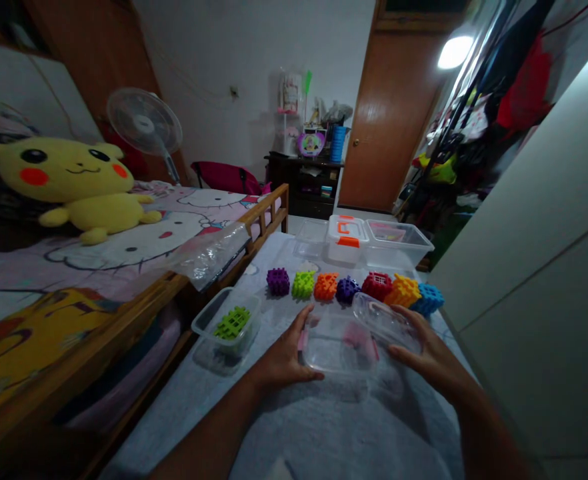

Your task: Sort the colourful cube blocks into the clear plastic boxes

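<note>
My left hand [294, 353] grips the left side of a clear plastic container [339, 363] with pink side clips, which rests on the cloth-covered table. In my right hand [424, 343] is a clear lid [387, 320], tilted just to the right of the container's rim. A pinkish patch shows through the container; I cannot tell what it is. Behind my hands runs a row of block clusters: purple [278, 282], lime green [303, 285], orange [326, 287], dark blue [348, 290], red [377, 285], yellow [403, 291] and light blue [428, 299].
Left of my hands, an open clear container [207, 350] holds green lattice blocks [233, 323]. At the table's far end stand a white box with orange latches [347, 233] and a clear bin [399, 243]. A wooden bed rail [214, 293] borders the left side, a white cabinet [539, 220] the right.
</note>
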Tool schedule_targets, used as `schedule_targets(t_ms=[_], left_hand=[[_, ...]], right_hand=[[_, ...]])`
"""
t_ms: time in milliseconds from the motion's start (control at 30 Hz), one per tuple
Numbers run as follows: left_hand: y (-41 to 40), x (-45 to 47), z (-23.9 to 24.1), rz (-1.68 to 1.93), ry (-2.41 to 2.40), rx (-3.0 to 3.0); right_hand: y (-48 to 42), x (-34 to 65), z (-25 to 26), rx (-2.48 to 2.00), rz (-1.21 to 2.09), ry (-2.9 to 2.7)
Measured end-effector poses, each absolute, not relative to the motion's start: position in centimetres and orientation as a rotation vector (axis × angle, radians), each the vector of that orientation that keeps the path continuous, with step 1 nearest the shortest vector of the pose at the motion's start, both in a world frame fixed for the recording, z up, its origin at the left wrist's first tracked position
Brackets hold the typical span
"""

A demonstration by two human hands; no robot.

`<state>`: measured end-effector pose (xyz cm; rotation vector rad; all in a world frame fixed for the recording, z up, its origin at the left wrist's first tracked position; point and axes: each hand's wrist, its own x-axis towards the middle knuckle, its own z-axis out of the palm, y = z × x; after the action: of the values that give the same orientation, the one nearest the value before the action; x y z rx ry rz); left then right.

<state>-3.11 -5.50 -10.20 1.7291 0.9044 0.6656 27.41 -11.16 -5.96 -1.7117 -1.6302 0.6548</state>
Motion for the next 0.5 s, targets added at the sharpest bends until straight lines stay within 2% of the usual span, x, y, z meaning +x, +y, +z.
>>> schedule_targets(t_ms=[200,367,500], left_hand=[[-5.5,-3.2,-10.1,0.657,0.897,1.770],[-5.5,-3.3,-10.2,0.648,0.881,1.786],[-5.5,-3.4,-10.1,0.640,0.870,1.754]], right_hand=[[-12.9,31.9,-5.7,-1.942,0.552,-1.586],[-13.1,33.3,-8.5,-1.980,0.435,-1.719],[-12.4,33.2,-11.2,-2.023,0.463,-1.886]])
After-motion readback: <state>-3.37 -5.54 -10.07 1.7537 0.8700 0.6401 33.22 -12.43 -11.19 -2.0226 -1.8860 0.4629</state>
